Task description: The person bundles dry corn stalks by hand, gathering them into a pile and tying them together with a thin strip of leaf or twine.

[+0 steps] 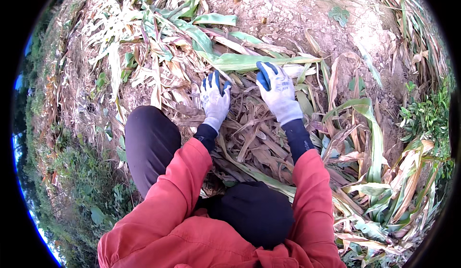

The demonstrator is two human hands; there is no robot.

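Both hands wear white knit gloves with blue-coated fingers. My left hand (216, 100) is held palm down over dry corn leaves (248, 118), with its fingers and thumb apart. My right hand (279, 91) is to the right, its fingers bent and its thumb apart from them. Its fingertips are at the lower edge of a long green corn leaf (237, 61); whether they touch it I cannot tell. Neither hand shows anything held, though both palms are hidden. Brown leaves and stalks lie heaped between my forearms.
A pile of pale and green corn leaves (162, 26) spreads at upper left. Bare, cloddy soil (288, 8) lies beyond. More corn stalks and leaves (374, 196) are at lower right, near green weeds (428, 113). My bent knee (153, 141) is beside my left arm.
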